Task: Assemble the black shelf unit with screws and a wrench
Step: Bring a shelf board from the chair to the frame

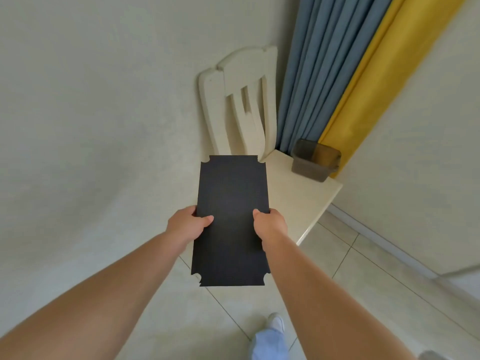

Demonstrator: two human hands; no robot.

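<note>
left: plain pale wall | left hand gripping black shelf panel by its left edge | panel held flat in mid-air, far end over the cream desk | right hand clamped on right edge | chair tucked behind | blue/yellow curtains + grey bin on the right | tile floor

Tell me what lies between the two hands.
In the head view, only the black panel lies between the left hand and the right hand; each grips one long edge, thumbs on top.
</note>
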